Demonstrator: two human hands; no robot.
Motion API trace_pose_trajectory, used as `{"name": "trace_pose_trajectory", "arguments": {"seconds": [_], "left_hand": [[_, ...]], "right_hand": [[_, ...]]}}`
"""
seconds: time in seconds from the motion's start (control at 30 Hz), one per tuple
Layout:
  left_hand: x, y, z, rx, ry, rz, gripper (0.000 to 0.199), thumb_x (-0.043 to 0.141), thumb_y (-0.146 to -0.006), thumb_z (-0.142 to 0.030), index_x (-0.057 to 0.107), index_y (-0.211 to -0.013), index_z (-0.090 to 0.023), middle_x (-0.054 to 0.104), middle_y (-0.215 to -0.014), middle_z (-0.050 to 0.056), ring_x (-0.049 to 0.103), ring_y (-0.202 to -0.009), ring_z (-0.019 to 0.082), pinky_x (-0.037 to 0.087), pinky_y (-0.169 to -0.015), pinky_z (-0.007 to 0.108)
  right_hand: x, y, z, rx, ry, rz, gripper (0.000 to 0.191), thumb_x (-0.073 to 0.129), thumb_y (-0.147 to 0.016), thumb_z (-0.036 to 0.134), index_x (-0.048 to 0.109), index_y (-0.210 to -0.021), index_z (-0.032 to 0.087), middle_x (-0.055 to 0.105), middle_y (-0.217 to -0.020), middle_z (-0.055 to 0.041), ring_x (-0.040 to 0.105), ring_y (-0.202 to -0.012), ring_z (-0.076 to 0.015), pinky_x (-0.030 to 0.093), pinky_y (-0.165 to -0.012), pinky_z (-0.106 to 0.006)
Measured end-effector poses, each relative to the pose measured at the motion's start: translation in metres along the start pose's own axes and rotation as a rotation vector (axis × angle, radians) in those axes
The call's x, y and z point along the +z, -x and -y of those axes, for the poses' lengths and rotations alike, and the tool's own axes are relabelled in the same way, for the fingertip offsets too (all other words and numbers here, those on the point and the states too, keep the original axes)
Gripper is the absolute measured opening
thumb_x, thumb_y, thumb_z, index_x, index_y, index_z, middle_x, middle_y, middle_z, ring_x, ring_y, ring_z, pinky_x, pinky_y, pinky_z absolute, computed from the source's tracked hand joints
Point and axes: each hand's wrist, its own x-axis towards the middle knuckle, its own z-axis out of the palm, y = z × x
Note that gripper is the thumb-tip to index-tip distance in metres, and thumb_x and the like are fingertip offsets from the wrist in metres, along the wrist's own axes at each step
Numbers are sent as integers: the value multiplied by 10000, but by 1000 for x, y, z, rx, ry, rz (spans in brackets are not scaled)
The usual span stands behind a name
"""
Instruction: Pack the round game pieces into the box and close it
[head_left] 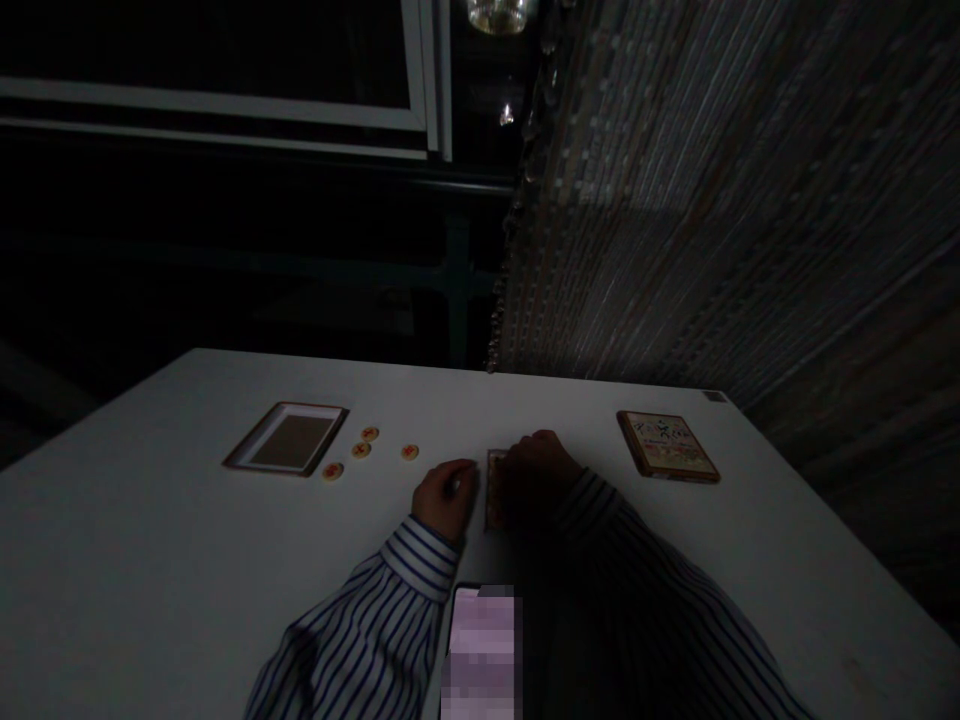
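My left hand [446, 497] rests near the middle of the white table, its fingers curled in towards the thumb. What it holds, if anything, does not show. Just right of it lies a narrow brown-edged box [493, 492] with round pieces faintly visible inside. My right hand [541, 465] is bent over that box and covers much of it; its fingers look closed, but shadow hides what is in them. Left of my hands lie several round wooden xiangqi pieces [361, 451] with red marks, one [409, 452] apart from the others.
A shallow brown-rimmed tray [330, 452] lies on the table [172, 560] at the left. At the right is a flat box with a printed lid [667, 446]. A phone with a lit, blurred screen [484, 650] lies in front. A string curtain [637, 250] hangs beyond the far edge.
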Motion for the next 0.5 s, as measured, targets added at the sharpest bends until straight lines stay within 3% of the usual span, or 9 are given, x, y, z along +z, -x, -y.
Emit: {"name": "trace_pose_trajectory", "arguments": {"seconds": [0.5], "left_hand": [[2, 0, 3, 1, 38, 0, 269, 512, -716, -356, 648, -855, -169, 665, -802, 60, 605, -747, 177, 477, -717, 325]], "right_hand": [[2, 0, 1, 7, 23, -5, 194, 460, -765, 332, 620, -775, 223, 647, -774, -56, 554, -801, -203, 287, -742, -373]]}}
